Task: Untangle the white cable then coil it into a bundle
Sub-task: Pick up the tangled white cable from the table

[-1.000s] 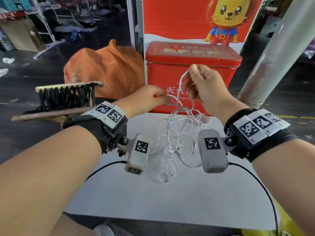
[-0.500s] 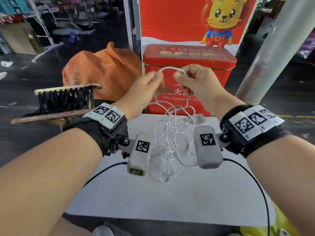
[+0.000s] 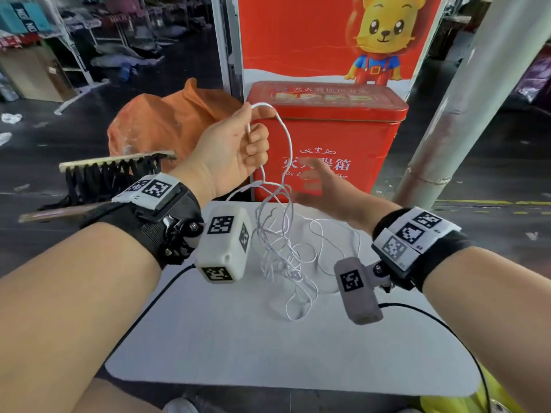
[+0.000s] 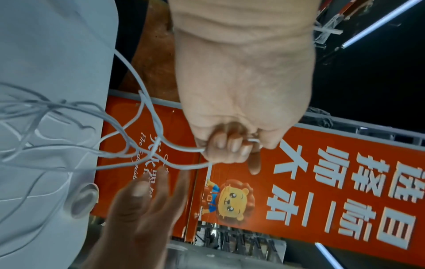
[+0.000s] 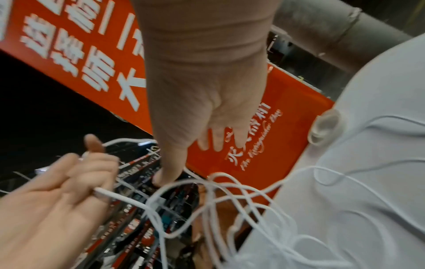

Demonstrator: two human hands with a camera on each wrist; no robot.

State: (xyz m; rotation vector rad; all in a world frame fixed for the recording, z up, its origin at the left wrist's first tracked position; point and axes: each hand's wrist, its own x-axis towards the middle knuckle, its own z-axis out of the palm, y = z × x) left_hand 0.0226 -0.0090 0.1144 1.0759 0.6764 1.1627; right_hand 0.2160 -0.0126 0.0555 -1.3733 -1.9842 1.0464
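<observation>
White cable (image 3: 284,242) — thin, snarled loops dangling from left hand (image 3: 231,153)

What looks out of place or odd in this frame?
Only the white cable: most of it is a knotted snarl hanging onto the white table, while the left hand grips one raised loop. The right hand is open, holding nothing. No visible damage.

White counter (image 3: 268,353) stands on a dark floor (image 3: 44,150); behind it a red tin box (image 3: 343,138), red lion banner (image 3: 298,34), grey pillar (image 3: 465,99), orange sack (image 3: 167,120), cluttered racks (image 3: 89,31) far left.
</observation>
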